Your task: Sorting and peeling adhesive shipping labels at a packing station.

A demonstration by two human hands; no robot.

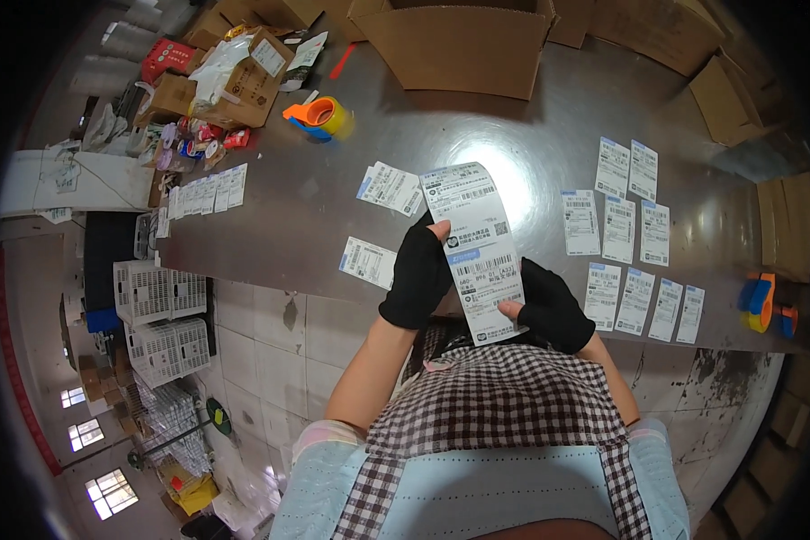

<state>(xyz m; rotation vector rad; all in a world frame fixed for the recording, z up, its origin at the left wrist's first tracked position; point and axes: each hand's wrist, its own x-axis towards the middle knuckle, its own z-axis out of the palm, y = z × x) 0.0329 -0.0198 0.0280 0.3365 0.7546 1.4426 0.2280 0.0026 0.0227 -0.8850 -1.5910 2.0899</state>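
Note:
A strip of shipping labels, white with printed barcodes and blue corners, is stretched between my two hands above the near edge of the metal table. My left hand, in a black fingerless glove, pinches its left edge with the thumb on top. Lower down, my right hand, gloved alike, grips the strip's right edge near the bottom end. The fingers behind the paper are hidden. Just left of the strip lies a small stack of labels, and a single label sits beside my left hand.
Rows of labels cover the right side of the table; more labels lie far left. Tape dispensers stand at the back left and right edge. A large open carton is at the back, opened parcels at the left.

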